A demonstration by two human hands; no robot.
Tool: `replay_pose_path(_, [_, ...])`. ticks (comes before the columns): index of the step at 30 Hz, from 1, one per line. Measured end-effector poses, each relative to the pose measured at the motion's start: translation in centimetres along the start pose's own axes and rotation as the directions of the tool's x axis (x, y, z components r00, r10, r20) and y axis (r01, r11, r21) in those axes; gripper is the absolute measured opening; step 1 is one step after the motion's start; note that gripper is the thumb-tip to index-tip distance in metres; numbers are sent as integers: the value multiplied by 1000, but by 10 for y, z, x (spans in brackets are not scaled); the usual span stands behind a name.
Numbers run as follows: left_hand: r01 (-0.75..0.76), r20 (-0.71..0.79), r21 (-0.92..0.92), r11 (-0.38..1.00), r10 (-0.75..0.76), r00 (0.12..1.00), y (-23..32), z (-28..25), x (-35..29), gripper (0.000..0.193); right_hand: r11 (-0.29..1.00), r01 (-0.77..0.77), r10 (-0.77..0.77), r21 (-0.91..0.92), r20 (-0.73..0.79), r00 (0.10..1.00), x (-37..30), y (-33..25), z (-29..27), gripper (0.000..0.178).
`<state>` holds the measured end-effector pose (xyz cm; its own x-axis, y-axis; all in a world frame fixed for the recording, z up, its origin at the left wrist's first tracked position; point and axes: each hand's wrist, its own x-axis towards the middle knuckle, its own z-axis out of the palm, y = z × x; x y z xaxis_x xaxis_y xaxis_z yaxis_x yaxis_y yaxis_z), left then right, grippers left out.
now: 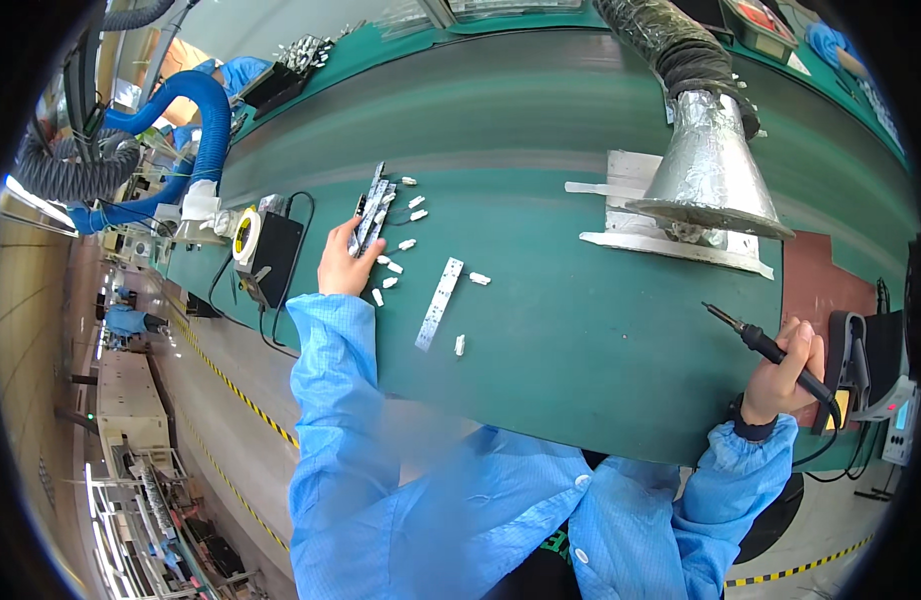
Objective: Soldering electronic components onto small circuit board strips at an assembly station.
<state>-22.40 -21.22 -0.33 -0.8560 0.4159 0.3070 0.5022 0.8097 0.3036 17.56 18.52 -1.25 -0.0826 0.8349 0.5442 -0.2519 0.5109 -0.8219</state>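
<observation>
My left hand (349, 262) grasps the near end of a bunch of narrow circuit-board strips (371, 212), thumb on one side, fingers on the other, on the left part of a green work mat (581, 365). White connectors (408, 244) lie to their right, near one separate strip (440, 304). Well apart, my right hand (786, 375) closes around a soldering iron (761, 343), tip pointing up and left.

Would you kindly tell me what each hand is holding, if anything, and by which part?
The right hand holds a soldering iron by its black handle; the left hand touches overlapping strips, grip unclear.
</observation>
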Motion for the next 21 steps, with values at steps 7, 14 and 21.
replay_pose_path(7, [150,-83,-86,985,-157,984,-10,-5,9,40,1000,-19,19,-3,-6,1000,1,-2,0,36])
replay_pose_path(14, [79,-8,-627,775,-108,994,-18,-33,-23,36,1000,-8,9,24,-13,1000,4,-5,3,36])
replay_pose_path(21, [-322,266,-666,673,617,741,161,-81,-84,39,997,-5,17,78,-156,988,11,-9,7,31])
